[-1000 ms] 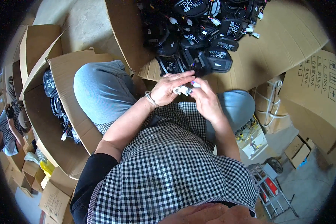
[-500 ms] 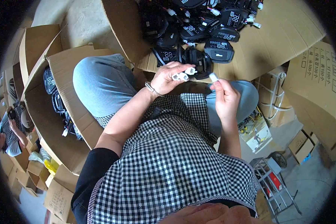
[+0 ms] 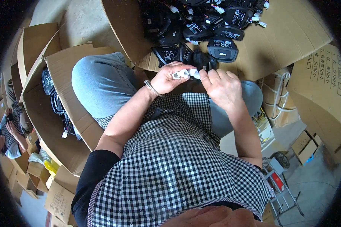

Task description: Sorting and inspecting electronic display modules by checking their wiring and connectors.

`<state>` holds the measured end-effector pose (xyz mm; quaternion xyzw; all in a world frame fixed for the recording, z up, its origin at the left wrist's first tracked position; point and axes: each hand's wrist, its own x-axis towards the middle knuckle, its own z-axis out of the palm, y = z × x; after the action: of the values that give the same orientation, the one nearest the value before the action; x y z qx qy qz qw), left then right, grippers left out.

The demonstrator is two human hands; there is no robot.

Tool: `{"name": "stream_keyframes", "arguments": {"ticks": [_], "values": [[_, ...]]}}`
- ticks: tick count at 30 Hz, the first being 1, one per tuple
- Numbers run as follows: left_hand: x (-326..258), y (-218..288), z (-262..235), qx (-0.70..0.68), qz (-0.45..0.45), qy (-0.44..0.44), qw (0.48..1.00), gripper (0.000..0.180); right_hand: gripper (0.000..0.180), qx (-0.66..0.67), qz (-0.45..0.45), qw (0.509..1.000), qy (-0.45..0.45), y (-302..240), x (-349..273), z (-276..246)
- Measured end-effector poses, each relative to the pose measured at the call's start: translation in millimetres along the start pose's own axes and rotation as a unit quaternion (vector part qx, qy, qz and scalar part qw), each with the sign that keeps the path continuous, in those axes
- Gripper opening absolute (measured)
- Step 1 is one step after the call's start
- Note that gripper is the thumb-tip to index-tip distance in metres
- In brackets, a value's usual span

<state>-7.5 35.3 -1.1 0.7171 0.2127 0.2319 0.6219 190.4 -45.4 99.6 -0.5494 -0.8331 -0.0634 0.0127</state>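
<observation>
My left hand (image 3: 167, 78), a bracelet at its wrist, is closed on white plastic plug connectors (image 3: 181, 73) in front of my lap. My right hand (image 3: 224, 89) meets it there, its fingers pinching a small white connector piece (image 3: 195, 73) against those plugs. The right fingers partly cover this piece, so whether it is seated cannot be told. Just beyond my hands lies a black digital instrument display (image 3: 203, 59), its lower part hidden by them. Another black display unit (image 3: 222, 50) rests face up on the cardboard, beside a heap of similar units with white-plugged wires.
An open cardboard box (image 3: 74, 102) on the left holds more displays. Cardboard (image 3: 288, 30) lies under the heap. A printed carton (image 3: 322, 87) and a metal hand truck (image 3: 282, 189) stand right. Another person (image 3: 13, 132) is at far left, among boxes.
My right hand has moved left and turned over, bringing its white piece from apart up against the connectors in my left hand. The left hand stays nearly in place.
</observation>
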Motion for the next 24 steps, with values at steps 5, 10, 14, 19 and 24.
{"name": "stream_keyframes", "arguments": {"ticks": [5,10,14,19,24], "values": [[-10,-1,2,-0.185,-0.159,-0.020,0.970,0.026,0.018,0.014,-0.032,0.996,0.087,7,-2,16],[-10,-2,0,-0.257,-0.203,-0.002,0.945,0.020,0.017,0.057,-0.050,0.996,0.037,15,2,20],[-9,-4,1,-0.218,-0.213,-0.014,0.952,0.018,0.012,0.105,-0.019,0.994,0.020,1,0,28],[4,14,-3,-0.285,-0.202,0.007,0.937,0.023,0.014,0.458,0.097,0.882,0.055,22,6,39],[13,24,-26,-0.147,-0.070,0.293,0.942,0.029,0.010,0.476,0.210,0.841,0.148,11,6,-3]]}}
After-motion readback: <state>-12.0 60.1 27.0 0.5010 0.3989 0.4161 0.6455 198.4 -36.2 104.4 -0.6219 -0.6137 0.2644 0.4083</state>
